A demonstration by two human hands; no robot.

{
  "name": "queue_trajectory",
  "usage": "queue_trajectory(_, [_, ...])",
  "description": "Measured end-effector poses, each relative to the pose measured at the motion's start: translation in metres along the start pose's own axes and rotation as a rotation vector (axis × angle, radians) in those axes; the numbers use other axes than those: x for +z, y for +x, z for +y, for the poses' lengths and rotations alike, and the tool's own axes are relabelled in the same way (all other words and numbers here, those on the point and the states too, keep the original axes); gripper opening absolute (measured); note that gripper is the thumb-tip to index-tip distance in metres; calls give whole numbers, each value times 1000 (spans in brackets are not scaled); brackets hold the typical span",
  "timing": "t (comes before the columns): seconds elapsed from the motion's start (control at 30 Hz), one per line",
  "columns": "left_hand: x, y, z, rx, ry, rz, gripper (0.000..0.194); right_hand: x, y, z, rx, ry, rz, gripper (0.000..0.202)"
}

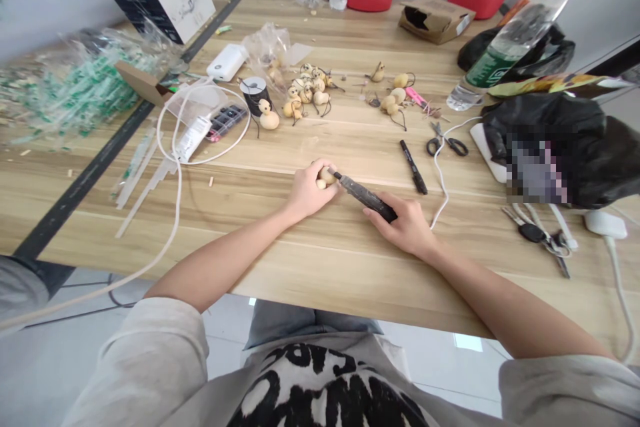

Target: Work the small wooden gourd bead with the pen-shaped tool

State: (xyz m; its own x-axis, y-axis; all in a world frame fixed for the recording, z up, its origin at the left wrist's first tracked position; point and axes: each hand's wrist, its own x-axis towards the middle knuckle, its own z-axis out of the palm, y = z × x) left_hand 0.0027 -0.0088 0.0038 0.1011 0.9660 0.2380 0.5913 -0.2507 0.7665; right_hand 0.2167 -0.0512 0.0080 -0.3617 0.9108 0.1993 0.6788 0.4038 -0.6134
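In my left hand (315,190) is a small pale gourd (327,175), held between the thumb and fingers just above the table. My right hand (403,223) grips a long dark grey hand tool (367,198). Its narrow dark tip points at the gourd and appears to touch it; the exact kind of tool cannot be made out. Beyond my hands sits a cluster of small gourds (307,90), several with dark cords and drawn faces. A lone two-bulbed gourd (269,117) stands beside a spool of black cord (255,92).
A black marker (413,167) and scissors (447,143) lie to the right, near a white cable and keys (543,237). A water bottle (500,57) stands behind black plastic bags (590,140). Leftward are a white cable loop, glue sticks (150,193) and green-white plastic packets (95,87).
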Motion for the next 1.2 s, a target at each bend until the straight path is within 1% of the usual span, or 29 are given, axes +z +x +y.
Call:
queue_trajectory(0.1, [0,0,0,-11,17,9,18,0,0,0,-3,10,4,25])
queue_trajectory(0.27, [1,1,-2,3,-13,3,16,0,0,1,-18,-16,-44,29])
queue_trajectory(0.43, [1,1,-1,-16,-11,27,18,0,-1,1,-24,-51,-70,31])
queue_trajectory(0.6, [0,1,-1,-17,11,15,18,0,-1,1,-22,-36,-55,30])
queue_trajectory(0.77, [0,1,-1,0,-1,15,18,0,0,1,-15,-13,-10,25])
queue_trajectory(0.9, [0,1,0,-18,-5,18,18,0,0,1,-6,0,13,23])
queue_trajectory(1.2, [1,0,-2,-1,-1,16,18,0,0,1,-36,10,7,23])
